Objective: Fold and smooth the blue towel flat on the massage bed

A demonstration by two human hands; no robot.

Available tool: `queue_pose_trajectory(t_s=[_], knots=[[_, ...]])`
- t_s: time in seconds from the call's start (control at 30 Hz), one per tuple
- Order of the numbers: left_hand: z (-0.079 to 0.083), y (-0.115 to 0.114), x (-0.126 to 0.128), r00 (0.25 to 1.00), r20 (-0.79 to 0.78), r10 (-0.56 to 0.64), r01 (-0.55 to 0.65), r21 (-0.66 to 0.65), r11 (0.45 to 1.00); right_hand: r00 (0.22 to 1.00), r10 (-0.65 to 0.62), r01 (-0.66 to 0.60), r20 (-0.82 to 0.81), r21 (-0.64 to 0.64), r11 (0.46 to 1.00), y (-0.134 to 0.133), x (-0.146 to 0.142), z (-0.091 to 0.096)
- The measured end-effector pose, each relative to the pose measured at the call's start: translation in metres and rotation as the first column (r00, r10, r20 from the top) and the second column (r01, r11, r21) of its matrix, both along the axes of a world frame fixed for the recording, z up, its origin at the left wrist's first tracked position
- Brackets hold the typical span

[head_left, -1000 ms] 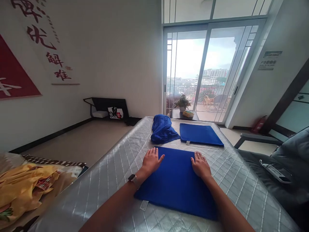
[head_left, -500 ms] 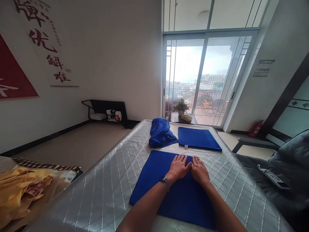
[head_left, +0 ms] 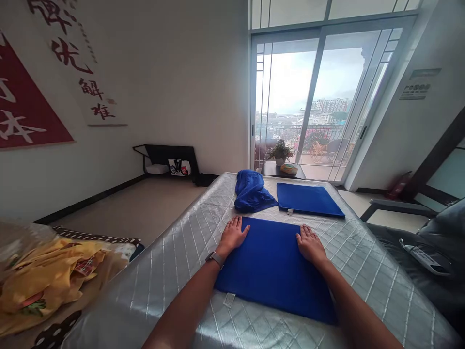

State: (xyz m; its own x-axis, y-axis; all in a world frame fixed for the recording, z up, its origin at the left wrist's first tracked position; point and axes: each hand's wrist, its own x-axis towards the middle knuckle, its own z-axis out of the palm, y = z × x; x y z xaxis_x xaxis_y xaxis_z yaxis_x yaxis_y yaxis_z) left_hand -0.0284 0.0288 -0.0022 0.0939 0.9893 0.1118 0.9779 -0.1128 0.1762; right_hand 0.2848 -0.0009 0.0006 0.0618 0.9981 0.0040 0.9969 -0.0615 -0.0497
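Note:
A blue cloth, folded into a flat rectangle, lies in front of me on a quilted silver cover. Its white tag sticks out at the near left edge. My left hand rests flat over the cloth's far left edge, fingers stretched out and thumb apart. On the far right edge, my right hand is pressed down with its fingers extended. Beyond them are a crumpled blue cloth and, to its right, a second folded blue cloth with a small tag.
A dark armchair with a power strip on it stands at the right. Yellow fabric is heaped at the left. A potted plant and a tissue pack sit on a small table before the sliding glass door.
My hands have slid apart from the middle of the folded cloth, the left to its left edge and the right to its right edge. The cloth's near tag now shows.

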Motion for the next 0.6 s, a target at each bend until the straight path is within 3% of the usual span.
queue_pose_trajectory(t_s=[0.23, 0.43, 0.6], knots=[[0.001, 0.0, 0.004, 1.0, 0.013, -0.002, 0.002, -0.009, 1.0, 0.999, 0.036, -0.036, 0.027, -0.005, 0.999, -0.008, -0.002, 0.01], [-0.003, 0.001, 0.003, 1.0, 0.019, 0.01, -0.011, 0.025, 1.0, 1.0, 0.013, -0.013, 0.0, 0.014, 1.0, -0.026, -0.009, 0.002], [0.01, -0.012, 0.009, 0.999, -0.024, 0.046, -0.04, 0.231, 0.972, 1.0, -0.003, 0.003, -0.014, 0.029, 1.0, -0.028, -0.011, -0.003]])
